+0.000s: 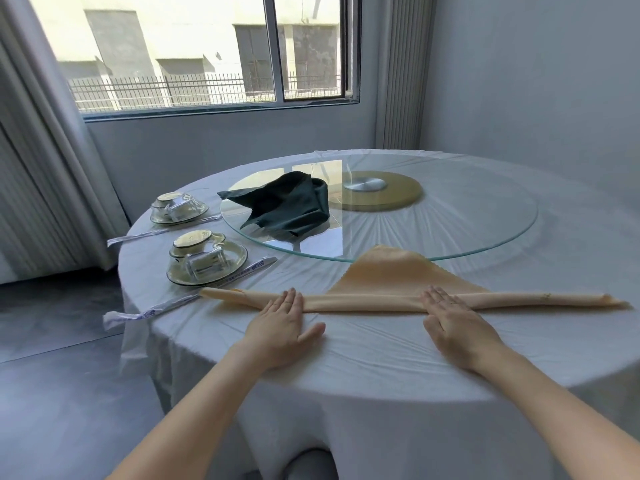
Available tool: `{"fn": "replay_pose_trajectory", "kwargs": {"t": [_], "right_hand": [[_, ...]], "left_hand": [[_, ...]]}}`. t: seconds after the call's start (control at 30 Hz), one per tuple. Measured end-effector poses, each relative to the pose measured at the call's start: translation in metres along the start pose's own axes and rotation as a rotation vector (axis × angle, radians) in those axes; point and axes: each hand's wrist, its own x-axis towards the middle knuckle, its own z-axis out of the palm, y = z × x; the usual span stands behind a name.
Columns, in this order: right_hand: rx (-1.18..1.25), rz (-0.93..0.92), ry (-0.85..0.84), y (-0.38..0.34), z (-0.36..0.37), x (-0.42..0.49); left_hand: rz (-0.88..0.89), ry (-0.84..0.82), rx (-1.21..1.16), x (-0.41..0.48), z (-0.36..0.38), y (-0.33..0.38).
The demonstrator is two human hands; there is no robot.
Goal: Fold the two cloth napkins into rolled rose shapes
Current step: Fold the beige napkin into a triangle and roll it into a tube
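A peach cloth napkin [388, 275] lies on the white tablecloth near the front edge. Its near part is rolled into a long band running left to right, and a triangular tip points away towards the glass turntable. My left hand [282, 327] lies flat with straight fingers pressing on the left part of the roll. My right hand [453, 323] lies flat the same way on the right part. A dark green napkin [291, 204] sits crumpled on the glass turntable, well beyond both hands.
The round table [381, 344] carries a glass turntable [467, 223] on a gold base [398, 195]. Two wrapped place settings [204, 259] [178, 207] stand at the left with wrapped chopsticks [152, 311] beside them. A window and curtains are behind.
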Motion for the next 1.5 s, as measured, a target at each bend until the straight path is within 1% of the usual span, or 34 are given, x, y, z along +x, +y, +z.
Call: {"fn": "replay_pose_trajectory", "kwargs": {"t": [0.3, 0.6, 0.7, 0.77, 0.83, 0.87, 0.9, 0.97, 1.03, 1.07, 1.17, 1.27, 1.33, 1.43, 1.5], "right_hand": [[-0.01, 0.013, -0.023, 0.001, 0.001, 0.0], [-0.022, 0.018, -0.062, 0.001, -0.001, 0.0], [-0.037, 0.014, -0.071, 0.002, -0.001, -0.001], [-0.046, 0.01, -0.066, 0.003, -0.001, 0.001], [-0.035, 0.012, -0.069, 0.004, -0.001, 0.004], [-0.025, 0.009, -0.074, 0.005, -0.003, 0.005], [-0.012, 0.004, -0.079, 0.004, -0.004, 0.006], [0.031, -0.019, -0.058, 0.004, -0.008, 0.005], [0.081, -0.028, 0.006, 0.004, -0.012, 0.004], [0.099, -0.021, 0.05, 0.004, -0.013, 0.004], [0.098, -0.007, 0.177, 0.007, -0.016, 0.004], [0.104, -0.035, 0.258, 0.015, -0.014, 0.006], [0.099, -0.076, 0.312, 0.021, -0.013, 0.006], [0.108, -0.172, 0.4, 0.03, -0.011, 0.002], [0.116, -0.221, 0.39, 0.035, -0.013, -0.003]], "left_hand": [[-0.137, -0.017, 0.004, -0.011, -0.004, -0.045], [-0.222, -0.011, -0.009, -0.012, -0.003, -0.072], [-0.23, -0.02, 0.013, -0.013, -0.006, -0.07], [-0.244, 0.006, 0.076, -0.01, -0.01, -0.065], [-0.244, 0.104, 0.161, -0.007, -0.016, -0.054], [-0.214, 0.181, 0.194, -0.005, -0.018, -0.047], [-0.145, 0.268, 0.204, -0.002, -0.02, -0.039], [0.087, 0.406, 0.141, 0.003, -0.021, -0.016], [0.305, 0.443, 0.045, 0.01, -0.018, 0.013], [0.365, 0.44, 0.019, 0.013, -0.017, 0.027], [0.447, 0.431, 0.004, 0.026, -0.011, 0.057], [0.439, 0.417, -0.007, 0.038, -0.008, 0.063], [0.431, 0.431, -0.048, 0.042, -0.005, 0.06], [0.484, 0.434, -0.053, 0.041, -0.003, 0.059], [0.516, 0.443, -0.05, 0.035, -0.003, 0.061]]}}
